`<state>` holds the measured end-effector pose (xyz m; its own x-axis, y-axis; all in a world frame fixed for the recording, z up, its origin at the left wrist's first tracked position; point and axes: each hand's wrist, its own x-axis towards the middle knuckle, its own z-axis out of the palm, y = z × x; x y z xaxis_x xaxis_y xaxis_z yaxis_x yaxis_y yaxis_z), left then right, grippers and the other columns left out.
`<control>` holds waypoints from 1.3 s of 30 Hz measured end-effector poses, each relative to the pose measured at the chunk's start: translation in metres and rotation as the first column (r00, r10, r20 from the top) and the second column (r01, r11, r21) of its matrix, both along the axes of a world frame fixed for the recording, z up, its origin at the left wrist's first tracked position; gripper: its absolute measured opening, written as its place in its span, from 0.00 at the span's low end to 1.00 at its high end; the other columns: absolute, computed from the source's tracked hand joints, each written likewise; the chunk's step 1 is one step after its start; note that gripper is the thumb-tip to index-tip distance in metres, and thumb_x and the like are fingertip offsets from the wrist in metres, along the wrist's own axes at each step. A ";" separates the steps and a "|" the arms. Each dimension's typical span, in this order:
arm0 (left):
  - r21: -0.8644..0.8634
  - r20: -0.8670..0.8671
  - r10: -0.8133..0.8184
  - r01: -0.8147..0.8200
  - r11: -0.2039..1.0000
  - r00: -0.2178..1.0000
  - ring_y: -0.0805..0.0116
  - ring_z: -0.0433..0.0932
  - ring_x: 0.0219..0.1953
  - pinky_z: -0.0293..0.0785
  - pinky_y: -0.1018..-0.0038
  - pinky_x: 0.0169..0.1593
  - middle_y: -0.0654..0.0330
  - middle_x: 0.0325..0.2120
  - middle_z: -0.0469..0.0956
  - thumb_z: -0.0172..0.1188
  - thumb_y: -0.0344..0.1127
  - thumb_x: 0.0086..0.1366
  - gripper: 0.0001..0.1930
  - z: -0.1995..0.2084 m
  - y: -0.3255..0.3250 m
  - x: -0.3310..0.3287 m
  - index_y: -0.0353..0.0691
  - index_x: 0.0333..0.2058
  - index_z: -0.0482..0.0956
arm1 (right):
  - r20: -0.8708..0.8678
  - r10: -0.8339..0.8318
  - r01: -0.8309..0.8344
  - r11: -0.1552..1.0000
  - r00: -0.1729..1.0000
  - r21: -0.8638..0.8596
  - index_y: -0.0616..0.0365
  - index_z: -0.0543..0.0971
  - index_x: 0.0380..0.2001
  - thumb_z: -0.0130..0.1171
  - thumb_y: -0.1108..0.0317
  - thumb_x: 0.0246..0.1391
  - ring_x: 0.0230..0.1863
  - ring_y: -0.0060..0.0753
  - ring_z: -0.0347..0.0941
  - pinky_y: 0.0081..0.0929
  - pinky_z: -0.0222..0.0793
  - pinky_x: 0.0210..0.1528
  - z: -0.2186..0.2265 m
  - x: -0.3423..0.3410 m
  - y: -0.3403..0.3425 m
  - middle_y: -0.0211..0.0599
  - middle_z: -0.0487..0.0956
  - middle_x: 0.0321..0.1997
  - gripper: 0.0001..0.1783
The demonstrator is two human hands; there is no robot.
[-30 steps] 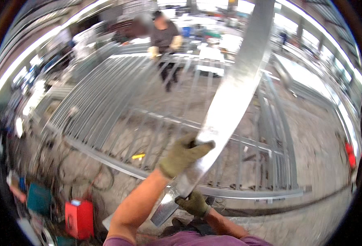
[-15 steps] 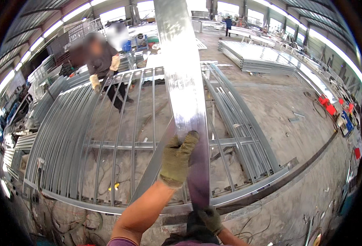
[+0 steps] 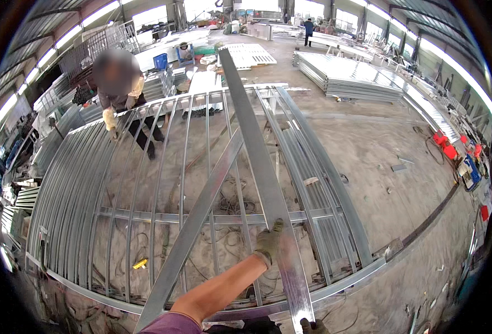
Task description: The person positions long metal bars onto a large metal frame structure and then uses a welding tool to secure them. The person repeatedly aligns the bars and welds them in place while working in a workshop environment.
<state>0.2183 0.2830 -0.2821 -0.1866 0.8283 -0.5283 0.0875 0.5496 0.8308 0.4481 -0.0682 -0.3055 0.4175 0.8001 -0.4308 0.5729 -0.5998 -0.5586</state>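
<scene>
Stretched out ahead of me is a long, flat galvanized steel profile, slanting over the slatted metal frame. My left hand, in a dark olive work glove, grips its left edge with the thumb on top; the other fingers are hidden underneath. At the near end, my right hand, also gloved, holds the profile's tip and is partly cut off by the lower edge. A second wide steel profile lies diagonally across the frame to the left. Beneath both is the frame of parallel bars with a crossbar.
A co-worker in gloves stands at the frame's far left, hands on the bars. Close-set bars fill the left side. A yellow tool lies on the floor inside the frame. Stacked panels stand far right; red objects lie nearer.
The held profile has come down from a raised, steep tilt to lie lower over the frame, its far end now visible. Both my hands moved right and lower. The co-worker shifted left.
</scene>
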 end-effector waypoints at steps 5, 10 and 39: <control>-0.060 -0.035 0.003 -0.005 0.998 0.999 0.49 0.83 0.51 0.75 0.58 0.55 0.47 0.46 0.86 0.56 0.70 0.69 0.39 -0.057 0.075 0.028 0.32 0.51 0.84 | -0.072 -0.064 0.054 0.990 0.995 -0.131 0.61 0.85 0.42 0.62 0.25 0.54 0.41 0.59 0.81 0.52 0.73 0.45 0.000 -0.009 0.064 0.56 0.85 0.39 0.42; -0.044 0.058 -0.005 0.007 0.999 0.998 0.48 0.79 0.58 0.73 0.56 0.61 0.44 0.57 0.80 0.58 0.64 0.70 0.37 -0.091 0.167 0.056 0.32 0.58 0.79 | -0.024 -0.168 0.161 0.971 0.986 -0.178 0.64 0.84 0.47 0.62 0.25 0.52 0.51 0.66 0.80 0.53 0.74 0.56 0.040 -0.023 0.156 0.62 0.85 0.48 0.46; 0.255 0.017 -0.385 0.368 0.894 0.923 0.71 0.79 0.47 0.75 0.73 0.53 0.59 0.44 0.84 0.66 0.39 0.70 0.15 -0.108 0.088 -0.057 0.37 0.50 0.84 | 0.152 0.135 -0.142 0.989 0.979 0.039 0.59 0.85 0.45 0.52 0.36 0.66 0.52 0.59 0.81 0.48 0.74 0.54 -0.124 0.124 0.386 0.58 0.85 0.46 0.34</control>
<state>0.1610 0.3709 -0.3900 0.1922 0.9335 -0.3026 0.1890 0.2673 0.9449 0.5725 0.3173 -0.4297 0.3576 0.8732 -0.3310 0.7275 -0.4827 -0.4876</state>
